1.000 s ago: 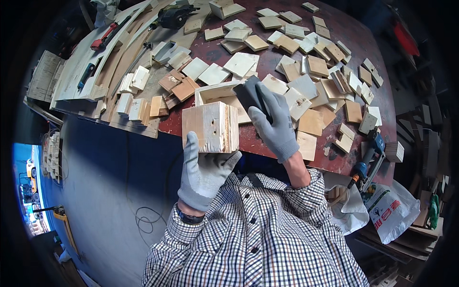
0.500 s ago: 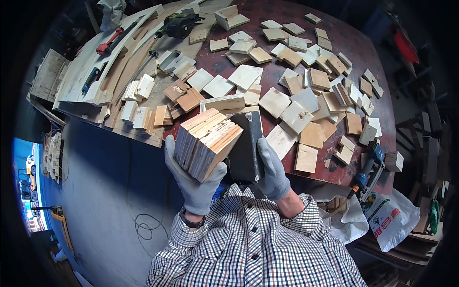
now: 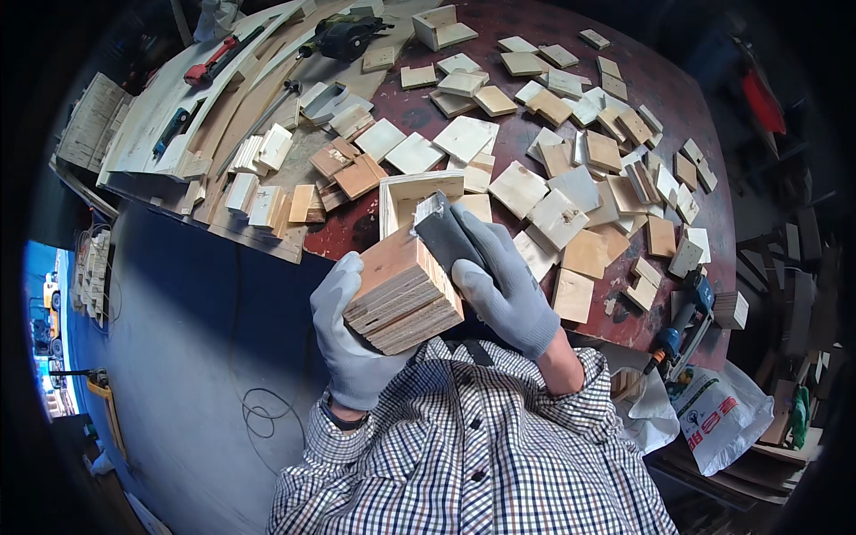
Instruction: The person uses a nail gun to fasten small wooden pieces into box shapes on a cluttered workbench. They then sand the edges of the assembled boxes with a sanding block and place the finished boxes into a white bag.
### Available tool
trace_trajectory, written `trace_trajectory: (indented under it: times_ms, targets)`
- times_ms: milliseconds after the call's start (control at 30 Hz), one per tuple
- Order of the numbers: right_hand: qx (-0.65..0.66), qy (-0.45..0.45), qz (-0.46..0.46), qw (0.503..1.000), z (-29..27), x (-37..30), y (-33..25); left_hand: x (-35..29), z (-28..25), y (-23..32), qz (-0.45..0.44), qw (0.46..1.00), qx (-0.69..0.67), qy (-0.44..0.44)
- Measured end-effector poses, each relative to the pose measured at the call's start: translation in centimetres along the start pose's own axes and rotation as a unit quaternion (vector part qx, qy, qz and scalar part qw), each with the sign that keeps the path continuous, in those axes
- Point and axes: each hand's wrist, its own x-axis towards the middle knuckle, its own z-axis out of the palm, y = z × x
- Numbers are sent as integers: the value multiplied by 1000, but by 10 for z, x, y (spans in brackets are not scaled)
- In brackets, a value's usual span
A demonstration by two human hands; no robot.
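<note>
In front of my chest, my gloved left hand (image 3: 346, 343) is closed round a stack of square plywood pieces (image 3: 406, 299), its layered edges turned toward me. My gloved right hand (image 3: 510, 290) grips a flat dark grey sanding block (image 3: 446, 234), thumb on the near side. The block is tilted and rests against the upper right edge of the stack. Just beyond the stack, an open wooden box frame (image 3: 419, 192) sits on the dark red table (image 3: 361, 234).
Many loose plywood pieces (image 3: 557, 218) lie scattered over the table. A nail gun (image 3: 687, 316) lies at its right edge, above a white plastic bag (image 3: 722, 415). At the left are long boards, a red-handled tool (image 3: 211, 64) and a dark power tool (image 3: 343, 37). A cable (image 3: 267, 415) coils on the floor.
The stack has turned in my left hand, so a broad face now shows on top. My right hand has brought the sanding block up from beside the stack onto its edge.
</note>
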Motion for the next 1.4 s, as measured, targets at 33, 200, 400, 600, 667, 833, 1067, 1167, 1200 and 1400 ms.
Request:
trace_trajectory:
  times_ms: [33,200,400,600,667,833,1067,1167,1200,1400]
  targets:
    - [0,6,75,997,1,0,15,-1,-1,1,16,1000,-25,-1]
    - [121,163,26,979,1,-11,3,2,-10,13,36,996,78,-24]
    - [-319,123,-223,913,26,-23,-45,5,2,11,1,994,111,-6]
    - [-288,178,-157,928,26,-11,-17,10,4,10,-11,992,120,-21]
    - [-277,152,-196,928,33,-20,-35,10,1,3,29,991,129,-29]
    - [-272,201,-132,932,19,8,6,12,-3,4,29,991,129,-29]
    - [-193,191,-161,949,12,12,-35,-8,3,-10,119,976,176,-48]
    - [-247,142,-148,947,32,5,-42,-8,9,-14,133,973,185,-26]
    - [-215,166,-145,951,39,0,-35,-8,7,-14,121,976,179,-28]
    - [-150,45,-83,984,26,-50,7,4,-10,-28,101,972,210,-3]
